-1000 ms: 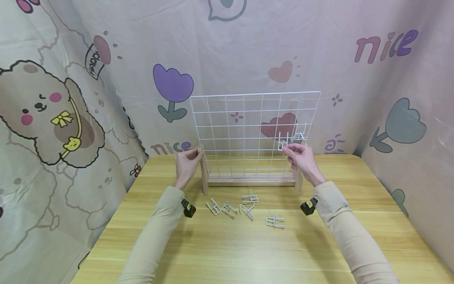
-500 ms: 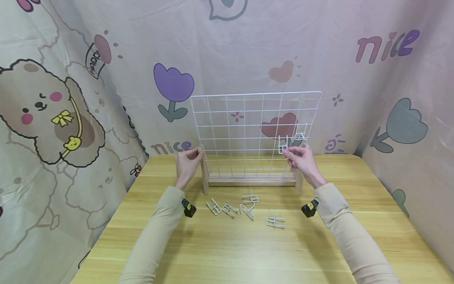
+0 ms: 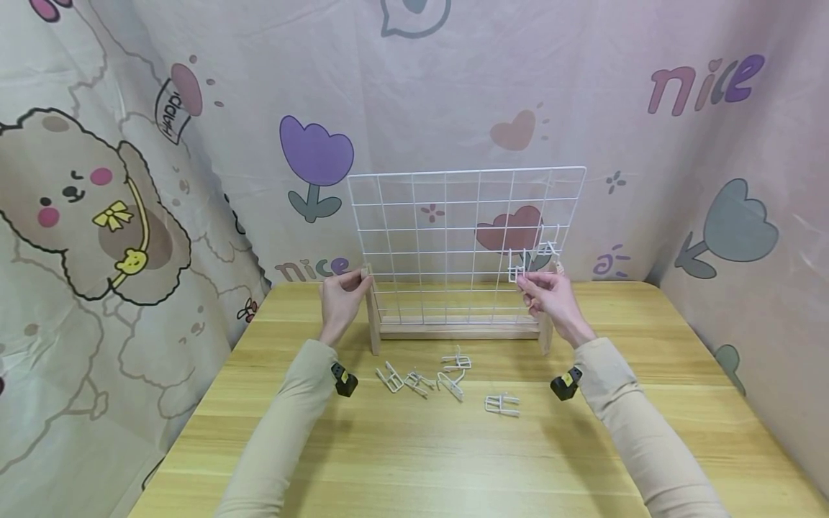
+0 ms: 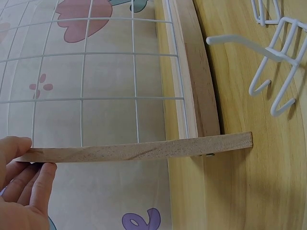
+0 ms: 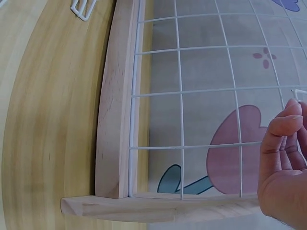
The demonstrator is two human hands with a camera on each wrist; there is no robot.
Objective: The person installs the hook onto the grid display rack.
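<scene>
A light wooden table with a visible plank grain carries everything here. Near its far edge stands a wooden base with two upright end posts, holding a white wire grid panel upright (the base rests directly on the tabletop). In front of it, white wire hooks lie scattered in a loose cluster, one hook set a little apart to the right.

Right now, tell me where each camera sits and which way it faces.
Head: looks forward and down over the table at the wire grid; both sleeves and hands show.
Left wrist: beside the left hand, facing the grid's wooden post.
Right wrist: beside the right hand, facing the grid.
All three views share the grid.
</scene>
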